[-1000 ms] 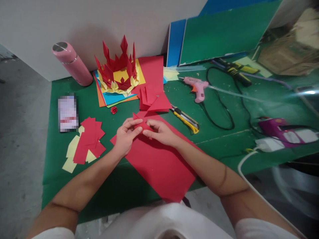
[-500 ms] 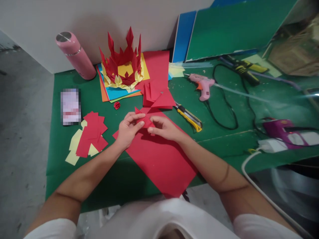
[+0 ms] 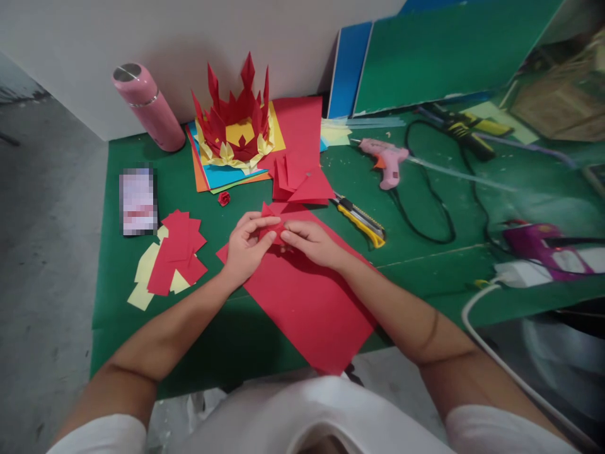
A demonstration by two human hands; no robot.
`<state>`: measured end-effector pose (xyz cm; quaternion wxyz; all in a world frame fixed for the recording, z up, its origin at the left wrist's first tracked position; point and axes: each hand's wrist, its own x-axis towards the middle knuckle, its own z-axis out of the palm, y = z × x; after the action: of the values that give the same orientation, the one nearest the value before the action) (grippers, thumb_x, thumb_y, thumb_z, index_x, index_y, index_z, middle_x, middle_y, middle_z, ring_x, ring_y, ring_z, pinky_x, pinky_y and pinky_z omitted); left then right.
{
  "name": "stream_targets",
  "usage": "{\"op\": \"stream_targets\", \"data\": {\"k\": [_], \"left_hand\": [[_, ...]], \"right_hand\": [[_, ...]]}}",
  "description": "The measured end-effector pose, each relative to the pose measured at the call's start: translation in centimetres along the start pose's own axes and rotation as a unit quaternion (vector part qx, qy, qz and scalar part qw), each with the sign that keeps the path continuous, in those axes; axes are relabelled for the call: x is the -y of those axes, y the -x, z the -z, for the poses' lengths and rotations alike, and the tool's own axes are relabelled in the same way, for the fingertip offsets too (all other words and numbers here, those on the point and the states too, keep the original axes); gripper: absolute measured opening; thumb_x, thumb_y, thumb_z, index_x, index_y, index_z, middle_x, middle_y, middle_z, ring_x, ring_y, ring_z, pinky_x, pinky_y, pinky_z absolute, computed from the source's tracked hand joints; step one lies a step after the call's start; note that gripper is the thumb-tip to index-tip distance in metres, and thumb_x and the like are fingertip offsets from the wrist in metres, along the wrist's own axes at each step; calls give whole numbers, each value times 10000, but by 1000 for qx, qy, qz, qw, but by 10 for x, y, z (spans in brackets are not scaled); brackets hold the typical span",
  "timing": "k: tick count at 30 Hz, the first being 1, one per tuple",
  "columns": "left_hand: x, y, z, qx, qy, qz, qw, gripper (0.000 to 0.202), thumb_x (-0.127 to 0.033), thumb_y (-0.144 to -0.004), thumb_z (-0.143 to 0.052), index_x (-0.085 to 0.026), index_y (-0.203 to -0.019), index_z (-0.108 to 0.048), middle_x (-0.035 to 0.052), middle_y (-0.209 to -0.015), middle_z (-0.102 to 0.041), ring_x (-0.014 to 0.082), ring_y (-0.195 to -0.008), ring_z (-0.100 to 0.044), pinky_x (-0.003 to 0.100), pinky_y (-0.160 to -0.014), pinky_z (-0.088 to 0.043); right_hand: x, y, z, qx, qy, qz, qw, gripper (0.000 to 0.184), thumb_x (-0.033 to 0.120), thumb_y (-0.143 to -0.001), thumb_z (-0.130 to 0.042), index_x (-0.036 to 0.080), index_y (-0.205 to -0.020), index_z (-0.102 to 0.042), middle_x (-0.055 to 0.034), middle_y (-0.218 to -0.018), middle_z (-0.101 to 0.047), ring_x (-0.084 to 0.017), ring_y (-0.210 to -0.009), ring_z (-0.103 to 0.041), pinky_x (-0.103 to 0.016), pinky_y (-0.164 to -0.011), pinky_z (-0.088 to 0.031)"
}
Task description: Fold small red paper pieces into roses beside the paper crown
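Observation:
My left hand point(image 3: 246, 244) and my right hand point(image 3: 309, 241) meet over a large red paper sheet point(image 3: 307, 302) on the green table point(image 3: 425, 265). Both pinch a small folded red paper piece point(image 3: 273, 231) between thumb and fingers. Part of the piece is hidden by my fingers. Just behind it lie several folded red triangles point(image 3: 299, 180).
A red and yellow paper crown point(image 3: 236, 129) stands on coloured sheets at the back. A pink bottle point(image 3: 148, 105) is back left, and a phone point(image 3: 137, 201) and red and yellow paper squares point(image 3: 170, 258) lie left. A yellow utility knife point(image 3: 362, 221), pink glue gun point(image 3: 385, 162) and cables lie right.
My fingers have shifted on the small red piece, pressing it closer together. The view has moved slightly; the things on the table stay put.

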<state>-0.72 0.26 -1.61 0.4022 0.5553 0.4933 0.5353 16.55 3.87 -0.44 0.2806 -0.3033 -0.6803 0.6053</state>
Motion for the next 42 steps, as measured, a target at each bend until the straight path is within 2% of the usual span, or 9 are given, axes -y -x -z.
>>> {"op": "stream_targets", "data": {"k": [8, 12, 16, 18, 24, 29, 34, 38, 42], "left_hand": [[6, -3, 2, -15, 33, 28, 999, 222, -352, -756, -744, -262, -959, -747, 38, -1002, -593, 185, -1046, -567, 357, -982, -448], [2, -2, 1, -17, 19, 6, 1000, 205, -354, -785, -713, -252, -963, -727, 39, -985, -579, 176, -998, -574, 330, -914, -474], [0, -2, -2, -12, 24, -18, 999, 202, -374, -801, -692, -228, -939, -678, 41, -948, -585, 171, -931, -587, 317, -851, -492], [2, -1, -4, -12, 41, -14, 999, 231, -387, -792, -700, -217, -939, -644, 43, -952, -595, 170, -933, -597, 314, -855, -496], [6, 1, -9, -18, 113, 24, 993, 492, -390, -742, -763, -258, -1139, -504, 54, -1069, -599, 153, -934, -637, 274, -811, -523], [1, 0, -8, 3, 124, 35, 992, 597, -384, -752, -762, -279, -1243, -440, 10, -904, -635, 137, -827, -665, 259, -762, -534], [2, -2, -6, -14, 120, 54, 991, 464, -405, -701, -798, -222, -1068, -583, 44, -965, -685, 150, -865, -678, 270, -776, -545], [2, -2, -6, -10, 134, 80, 988, 338, -422, -693, -800, -189, -872, -633, 15, -823, -688, 122, -733, -651, 254, -708, -539], [-1, -1, -7, -7, 149, 80, 986, 342, -431, -681, -807, -189, -863, -648, 19, -827, -689, 125, -749, -643, 261, -728, -534]], "right_hand": [[0, 0, 4, 6, 34, 21, 999, 411, 521, -950, -451, 183, -727, -519, 12, -680, -540, -121, -659, -518, -261, -656, -405], [4, 1, 2, 10, 5, 3, 1000, 419, 540, -941, -453, 186, -724, -511, 16, -654, -532, -121, -622, -513, -262, -623, -395], [4, 1, -2, -8, 36, -6, 999, 452, 568, -830, -617, 206, -647, -416, 50, -560, -462, -107, -548, -454, -243, -530, -321], [4, 1, -4, -61, 82, 2, 995, 441, 505, -866, -592, 210, -617, -378, 52, -549, -434, -100, -547, -409, -245, -531, -296], [6, -1, -4, -58, 140, 43, 987, 340, 342, -869, -547, 214, -619, -355, 58, -571, -370, -95, -551, -345, -249, -540, -276], [3, -3, -3, -81, 143, 68, 984, 321, 299, -817, -554, 216, -596, -337, 70, -560, -308, -80, -513, -303, -243, -505, -243], [4, -2, -1, -80, 143, 48, 985, 316, 315, -817, -568, 211, -596, -366, 57, -551, -388, -85, -528, -348, -240, -517, -271], [6, -1, 0, -98, 117, 47, 987, 268, 323, -828, -581, 206, -635, -438, 42, -562, -481, -94, -533, -407, -240, -532, -321], [3, -2, 1, -109, 116, 66, 985, 193, 340, -840, -578, 210, -721, -500, 31, -613, -534, -108, -559, -462, -247, -556, -367]]}}
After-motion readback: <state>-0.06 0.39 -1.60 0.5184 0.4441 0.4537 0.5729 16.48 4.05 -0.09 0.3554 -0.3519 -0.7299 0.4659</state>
